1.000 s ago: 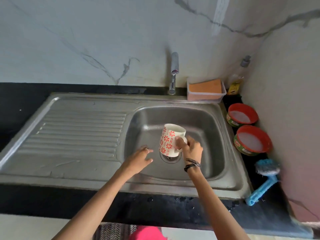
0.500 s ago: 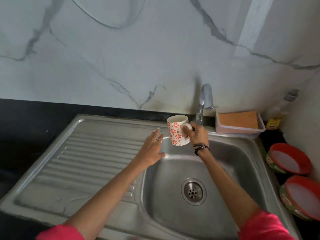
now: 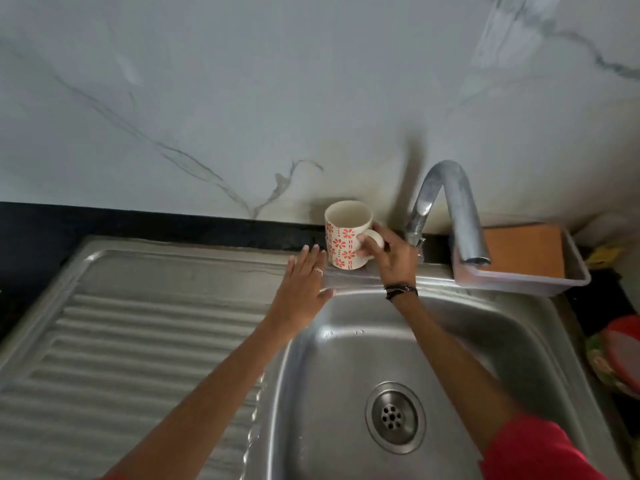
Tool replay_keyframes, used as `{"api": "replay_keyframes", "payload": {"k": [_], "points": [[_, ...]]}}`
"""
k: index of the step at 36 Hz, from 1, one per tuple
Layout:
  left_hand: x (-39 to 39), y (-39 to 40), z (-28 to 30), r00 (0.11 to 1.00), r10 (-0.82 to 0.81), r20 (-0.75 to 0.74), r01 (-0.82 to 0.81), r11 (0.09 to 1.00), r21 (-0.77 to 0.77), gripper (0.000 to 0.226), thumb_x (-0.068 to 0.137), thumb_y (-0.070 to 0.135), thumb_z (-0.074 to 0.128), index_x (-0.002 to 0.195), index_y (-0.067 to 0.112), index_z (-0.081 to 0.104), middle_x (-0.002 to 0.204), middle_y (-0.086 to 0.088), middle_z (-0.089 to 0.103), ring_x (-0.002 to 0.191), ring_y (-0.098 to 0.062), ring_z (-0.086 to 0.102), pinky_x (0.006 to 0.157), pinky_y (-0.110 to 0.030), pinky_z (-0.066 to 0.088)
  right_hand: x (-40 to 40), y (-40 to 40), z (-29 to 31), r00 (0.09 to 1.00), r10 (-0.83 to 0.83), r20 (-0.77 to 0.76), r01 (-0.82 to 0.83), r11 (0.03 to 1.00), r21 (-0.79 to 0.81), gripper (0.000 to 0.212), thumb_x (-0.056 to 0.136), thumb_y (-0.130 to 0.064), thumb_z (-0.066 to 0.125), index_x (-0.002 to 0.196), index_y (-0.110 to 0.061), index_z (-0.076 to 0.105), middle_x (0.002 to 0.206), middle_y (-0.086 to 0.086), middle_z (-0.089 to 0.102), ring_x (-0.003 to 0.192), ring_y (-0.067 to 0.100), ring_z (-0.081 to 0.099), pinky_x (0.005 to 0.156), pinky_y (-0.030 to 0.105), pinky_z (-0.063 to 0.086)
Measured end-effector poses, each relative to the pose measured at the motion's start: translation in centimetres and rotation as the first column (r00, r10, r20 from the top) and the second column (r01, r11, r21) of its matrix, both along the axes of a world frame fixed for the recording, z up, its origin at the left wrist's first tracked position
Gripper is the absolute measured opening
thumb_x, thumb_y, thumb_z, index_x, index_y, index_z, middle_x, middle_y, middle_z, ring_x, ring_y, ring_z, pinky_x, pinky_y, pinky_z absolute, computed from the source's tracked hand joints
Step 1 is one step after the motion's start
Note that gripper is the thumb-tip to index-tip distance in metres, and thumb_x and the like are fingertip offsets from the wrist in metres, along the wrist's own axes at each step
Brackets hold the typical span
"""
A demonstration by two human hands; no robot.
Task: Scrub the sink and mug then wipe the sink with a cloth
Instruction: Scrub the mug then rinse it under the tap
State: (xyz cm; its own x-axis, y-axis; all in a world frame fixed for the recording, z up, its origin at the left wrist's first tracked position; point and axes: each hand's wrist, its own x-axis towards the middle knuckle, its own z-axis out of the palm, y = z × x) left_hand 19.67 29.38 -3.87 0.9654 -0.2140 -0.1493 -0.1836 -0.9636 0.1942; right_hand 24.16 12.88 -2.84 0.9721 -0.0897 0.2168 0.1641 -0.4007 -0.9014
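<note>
Mug first: the white ceramic mug with red flower print [image 3: 347,237] stands upright, mouth up, on the back ledge of the stainless steel sink [image 3: 519,337], just above centre of the frame and close under the dark counter strip [image 3: 138,220] and the white marble wall [image 3: 242,98]. My right hand [image 3: 391,258] is closed around its handle, thumb pressed to the printed side and fingers curled through or behind the loop; whether the base rests fully on the steel or hangs just off it I cannot quite tell from this angle. My left hand [image 3: 304,289] lies flat and spread, fingers together, holding nothing, on the ledge just left of the mug, its fingertips near the mug's lower edge. A dark beaded bracelet [image 3: 400,291] circles my right wrist, and a red sleeve [image 3: 533,452] shows at lower right. The curved chrome tap [image 3: 446,202] rises right of the mug, its spout over a clear plastic tray [image 3: 540,282] that holds an orange sponge [image 3: 523,247]. The round drain [image 3: 394,417] sits low in the basin, and the ribbed drainboard [image 3: 138,341] fills the lower left. A red-lidded tub [image 3: 620,351] is cut off by the right edge.
</note>
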Motion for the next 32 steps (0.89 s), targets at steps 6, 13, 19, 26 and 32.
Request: {"api": "replay_keyframes", "payload": {"k": [6, 13, 19, 26, 32], "points": [[1.0, 0.0, -0.5, 0.998, 0.029, 0.049, -0.026, 0.997, -0.074, 0.072, 0.097, 0.041, 0.038, 0.148, 0.007, -0.001, 0.156, -0.008, -0.010, 0.143, -0.021, -0.016, 0.111, -0.033, -0.017, 1.1, 0.0, -0.7, 0.999, -0.014, 0.044, 0.015, 0.999, -0.028, 0.034, 0.086, -0.011, 0.065, 0.117, 0.000, 0.063, 0.092, 0.003, 0.066, 0.082, -0.003, 0.054, 0.074, 0.006, 0.043], [0.5, 0.1, -0.9, 0.998, 0.050, 0.042, -0.046, 0.994, -0.096, 0.077, 0.096, 0.039, 0.042, 0.147, 0.007, -0.006, 0.155, -0.009, -0.017, 0.142, -0.022, -0.018, 0.111, -0.033, -0.016, 1.9, 0.0, -1.2, 0.999, -0.031, 0.038, 0.037, 0.984, -0.173, 0.031, 0.084, -0.022, 0.063, 0.097, 0.006, 0.066, 0.092, 0.020, 0.065, 0.086, 0.025, 0.057, 0.068, 0.016, 0.033], [-0.4, -0.2, -0.7, 0.999, 0.033, 0.016, -0.031, 0.996, -0.086, 0.076, 0.097, 0.039, 0.041, 0.147, 0.008, -0.007, 0.155, -0.010, -0.016, 0.143, -0.023, -0.017, 0.112, -0.035, -0.013, 1.7, 0.2, -0.8, 0.997, -0.074, -0.032, 0.061, 0.953, -0.296, 0.031, 0.090, -0.022, 0.059, 0.096, 0.008, 0.060, 0.098, 0.025, 0.060, 0.091, 0.032, 0.056, 0.064, 0.018, 0.025], [-2.4, -1.4, 0.4, 0.999, 0.023, 0.032, -0.019, 0.993, -0.114, 0.071, 0.097, 0.028, 0.043, 0.148, 0.009, -0.002, 0.157, -0.009, -0.009, 0.143, -0.024, -0.014, 0.114, -0.037, -0.011, -1.8, 1.1, 0.6, 0.980, -0.163, -0.112, 0.135, 0.966, -0.222, 0.033, 0.085, -0.008, 0.061, 0.115, -0.001, 0.048, 0.114, 0.019, 0.057, 0.101, 0.033, 0.058, 0.081, 0.039, 0.049], [-5.8, -3.5, 0.7, 0.997, 0.014, 0.076, 0.002, 0.980, -0.201, 0.060, 0.096, 0.021, 0.047, 0.148, 0.011, 0.017, 0.155, -0.007, 0.016, 0.145, -0.021, 0.004, 0.116, -0.036, -0.001, -8.2, 0.1, 0.9, 0.987, -0.124, -0.099, 0.092, 0.955, -0.283, 0.031, 0.088, -0.005, 0.054, 0.119, -0.004, 0.050, 0.116, 0.015, 0.059, 0.099, 0.032, 0.060, 0.083, 0.036, 0.049]]}}
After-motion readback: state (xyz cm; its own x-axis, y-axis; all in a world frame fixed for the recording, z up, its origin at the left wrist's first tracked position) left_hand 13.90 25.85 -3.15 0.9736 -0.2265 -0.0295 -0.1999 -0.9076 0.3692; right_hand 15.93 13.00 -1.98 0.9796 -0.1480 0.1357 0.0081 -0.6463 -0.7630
